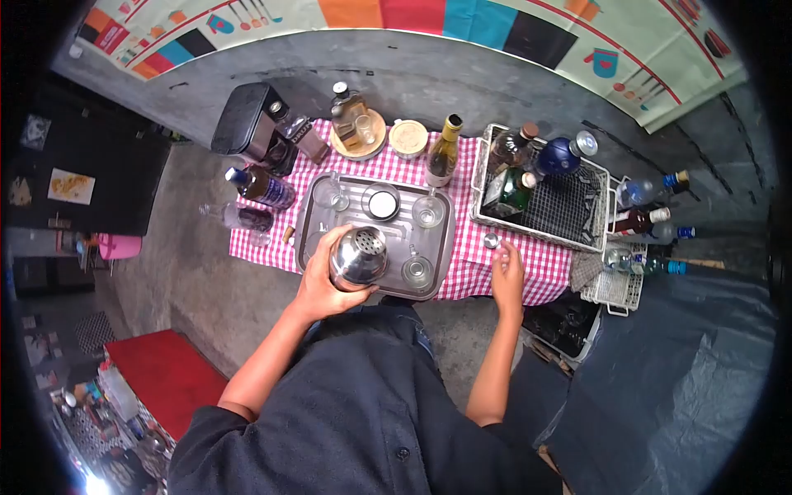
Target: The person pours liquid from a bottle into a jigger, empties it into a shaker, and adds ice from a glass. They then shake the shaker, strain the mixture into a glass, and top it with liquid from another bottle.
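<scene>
- The left hand (326,280) is wrapped round a steel cocktail shaker (359,256), fingers closed on its body, holding it over the near edge of the metal tray (441,247).
- The shaker stands roughly upright, long axis vertical, its perforated strainer top facing up towards the camera; its small cap is off.
- That cap (491,240), small and silvery, sits on the checked cloth (528,264) just past the fingertips of the right hand (507,276). The right hand lies flat and open on the cloth, gripping nothing.
- On the tray are several clear glasses: a stemmed one (334,194) at the far left, one (428,213) at the far right, one (417,270) near the shaker, and a round cup with white contents (382,204).
- A wire basket (577,223) to the right holds bottles: a round blue one (563,155), a green one (517,188) and a clear one with amber liquid (511,147).
- A tall bottle with a pale label (444,154) stands upright behind the tray; the label is too small to read.
- A wooden board (363,142) carries a squat amber bottle and a small glass.
- Two dark bottles (262,186) lie on their sides at the left end of the table (190,239).
</scene>
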The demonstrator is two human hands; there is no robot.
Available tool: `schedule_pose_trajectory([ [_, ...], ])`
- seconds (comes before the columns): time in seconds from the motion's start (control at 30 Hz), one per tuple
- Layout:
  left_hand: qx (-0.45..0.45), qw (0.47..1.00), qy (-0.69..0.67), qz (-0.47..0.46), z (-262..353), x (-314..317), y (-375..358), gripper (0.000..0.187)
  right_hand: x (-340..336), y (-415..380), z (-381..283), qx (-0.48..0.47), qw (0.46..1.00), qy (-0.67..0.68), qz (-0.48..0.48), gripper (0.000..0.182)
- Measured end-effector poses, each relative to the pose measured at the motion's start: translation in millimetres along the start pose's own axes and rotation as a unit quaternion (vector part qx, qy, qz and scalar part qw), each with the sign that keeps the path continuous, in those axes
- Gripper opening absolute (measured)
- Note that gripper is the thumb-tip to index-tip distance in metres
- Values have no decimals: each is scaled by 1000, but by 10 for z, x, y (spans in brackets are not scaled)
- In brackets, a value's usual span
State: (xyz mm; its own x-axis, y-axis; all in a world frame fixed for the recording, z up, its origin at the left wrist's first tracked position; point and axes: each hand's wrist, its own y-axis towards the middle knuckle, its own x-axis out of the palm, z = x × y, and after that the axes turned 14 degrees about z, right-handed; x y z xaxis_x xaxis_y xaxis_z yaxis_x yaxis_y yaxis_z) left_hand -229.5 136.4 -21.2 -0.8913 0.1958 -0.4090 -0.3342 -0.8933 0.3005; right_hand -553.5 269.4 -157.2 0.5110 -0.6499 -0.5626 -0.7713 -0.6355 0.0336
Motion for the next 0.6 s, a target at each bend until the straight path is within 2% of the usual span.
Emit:
schedule_pose_trajectory([
  [0.07, -13, 1000, 21, -16, -14, -31, -51, 98, -26, -263, -377, 28, 998, 52, -24, 33],
  [0.17, -11, 997, 38, -62, -38, -75, -107, 100, 56, -588, -843, -28, 979, 179, -96, 46],
  [0.23, -10, 998, 17, -63, -24, -50, -161, 96, 101, -720, -1256, -54, 950, 249, -181, 61],
  [0.27, -53, 995, -24, -87, -32, -43, -195, 99, 116, -768, -1426, -81, 938, 258, -216, 67],
  [0.33, -52, 991, -56, -113, -99, -40, -264, 103, 193, -844, -1644, -139, 914, 275, -264, 77],
  [0.37, -54, 987, -76, -129, -135, -49, -280, 103, 253, -887, -1686, -141, 914, 273, -264, 77],
  [0.43, -64, 979, -99, -165, -183, -103, -258, 105, 365, -985, -1765, -167, 918, 295, -207, 75],
  [0.47, -73, 977, -117, -166, -212, -130, -234, 105, 375, -1005, -1824, -143, 922, 294, -209, 73],
  [0.6, -83, 968, -174, -163, -306, -245, -151, 104, 538, -1170, -2048, -153, 916, 333, -163, 73],
])
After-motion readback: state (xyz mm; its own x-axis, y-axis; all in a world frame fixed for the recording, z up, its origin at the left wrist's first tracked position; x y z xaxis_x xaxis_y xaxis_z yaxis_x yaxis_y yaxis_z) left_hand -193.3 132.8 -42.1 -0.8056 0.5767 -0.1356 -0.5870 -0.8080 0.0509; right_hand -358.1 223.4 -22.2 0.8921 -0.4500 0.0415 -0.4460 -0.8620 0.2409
